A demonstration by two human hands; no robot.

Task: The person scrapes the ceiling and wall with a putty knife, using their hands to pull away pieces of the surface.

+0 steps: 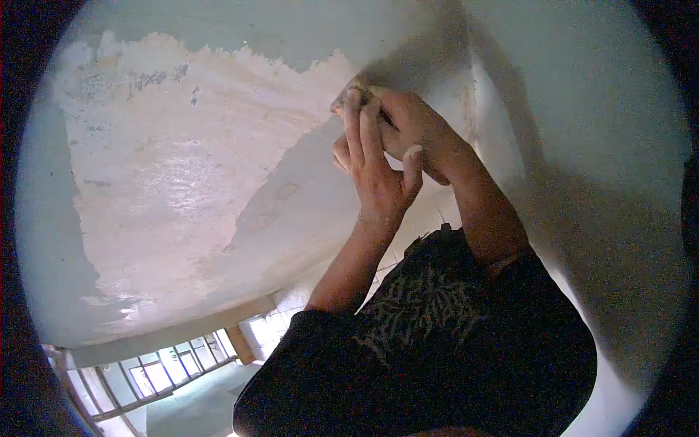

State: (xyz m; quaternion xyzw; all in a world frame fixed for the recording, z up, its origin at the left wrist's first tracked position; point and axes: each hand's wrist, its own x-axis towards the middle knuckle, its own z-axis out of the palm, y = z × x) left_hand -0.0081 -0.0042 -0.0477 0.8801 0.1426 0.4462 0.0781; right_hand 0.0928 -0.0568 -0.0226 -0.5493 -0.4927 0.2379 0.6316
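My right hand (pixel 416 122) is closed around a small flat scraper-like tool (pixel 341 103), mostly hidden by fingers. A thin brownish edge of it shows beyond the fingertips, close to the wall. In front of it is my left hand (pixel 378 164), with thumb out and fingers apart. Its index and middle fingertips reach up to the tool and look pale with dust or paste. Both hands are raised near the right edge of a pale, ragged-edged patch (pixel 167 160) on the grey-green wall (pixel 291 29). The patch has a wet-looking shine.
A wall corner (pixel 475 95) runs down on the right, with my shadow across the adjoining wall (pixel 597 95). Barred windows (pixel 156 375) and a brown post (pixel 239 344) are at the lower left. My dark printed shirt (pixel 429 349) fills the bottom.
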